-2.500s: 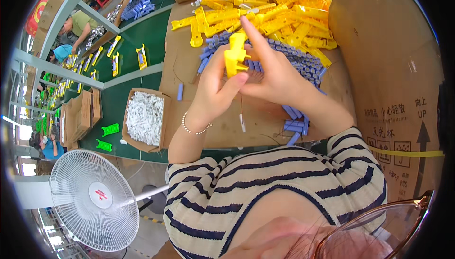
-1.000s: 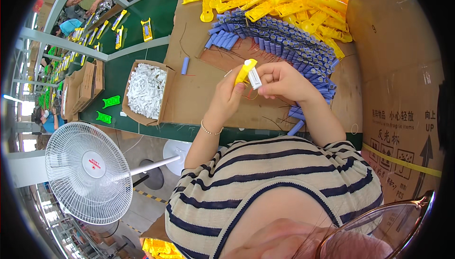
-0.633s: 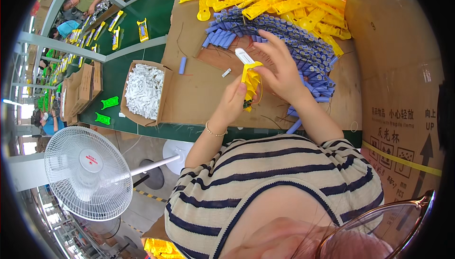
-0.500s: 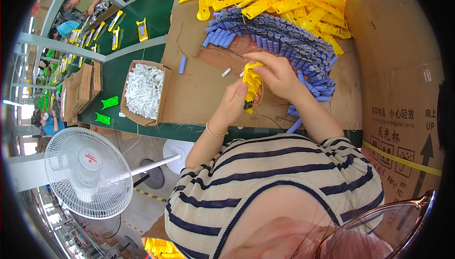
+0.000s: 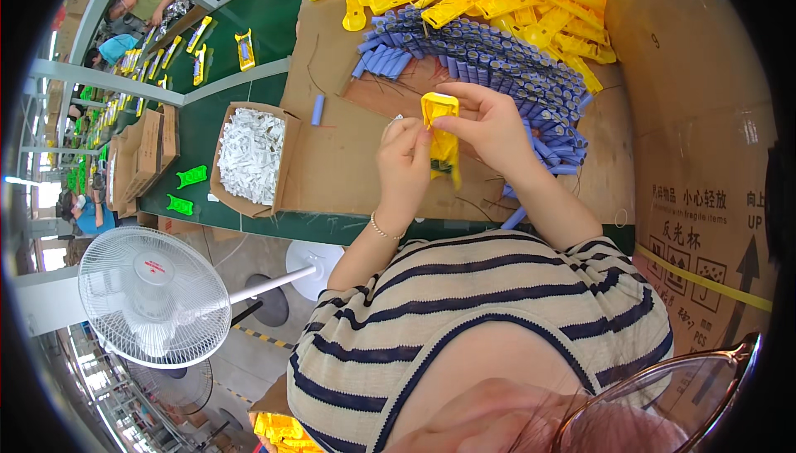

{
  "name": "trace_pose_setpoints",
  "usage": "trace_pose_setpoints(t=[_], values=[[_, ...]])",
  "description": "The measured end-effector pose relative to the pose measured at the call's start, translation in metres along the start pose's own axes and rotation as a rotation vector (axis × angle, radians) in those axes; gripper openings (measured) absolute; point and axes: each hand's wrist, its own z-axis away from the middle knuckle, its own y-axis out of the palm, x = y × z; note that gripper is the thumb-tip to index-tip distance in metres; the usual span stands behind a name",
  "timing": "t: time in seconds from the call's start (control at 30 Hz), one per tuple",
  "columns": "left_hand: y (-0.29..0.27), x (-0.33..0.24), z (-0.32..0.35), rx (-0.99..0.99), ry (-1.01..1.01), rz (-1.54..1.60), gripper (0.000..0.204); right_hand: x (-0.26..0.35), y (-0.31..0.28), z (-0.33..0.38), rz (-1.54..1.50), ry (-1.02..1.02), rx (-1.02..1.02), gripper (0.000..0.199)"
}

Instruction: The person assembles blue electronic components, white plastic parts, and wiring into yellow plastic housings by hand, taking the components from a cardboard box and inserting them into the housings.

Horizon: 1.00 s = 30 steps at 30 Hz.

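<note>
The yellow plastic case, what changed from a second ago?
The right hand let go of the flat white strip and now holds the upper end of the yellow plastic case. The strip no longer sticks up; just a white edge shows there. The left hand unwrapped from behind, moving to the left side. The single blue cylinder and open brown cardboard box stayed put.

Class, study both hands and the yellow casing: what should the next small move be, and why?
Probably the left hand should slide down to steady the lower end of the yellow casing: the right hand grips it near the top, the left hand bunches beside its upper left edge, and no finger is seen at the bottom, where a dark green part shows.
</note>
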Motion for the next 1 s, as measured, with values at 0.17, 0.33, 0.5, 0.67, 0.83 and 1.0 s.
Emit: trace_pose_setpoints(t=[0.17,0.33,0.5,0.67,0.83,1.0], values=[[0.010,0.018,0.006,0.034,-0.011,0.251,0.031,-0.013,-0.004,-0.009,-0.054,-0.062,-0.091,0.035],[0.005,-0.003,0.008,0.317,-0.326,0.959,0.049,-0.011,-0.001,-0.015,-0.081,-0.023,-0.022,0.034],[0.002,0.008,0.009,0.204,-0.300,0.874,0.049,-0.012,-0.003,-0.008,0.077,-0.014,-0.132,0.023],[0.007,0.004,0.007,0.044,-0.091,0.671,0.050,-0.016,0.002,0.006,0.644,-0.323,-0.018,0.008],[0.011,0.004,0.006,-0.070,0.112,0.267,0.048,-0.016,0.008,0.007,0.749,-0.543,-0.108,0.007],[0.008,0.022,0.011,-0.170,0.031,0.336,0.046,-0.042,0.022,0.015,0.998,-0.738,-0.091,0.006]])
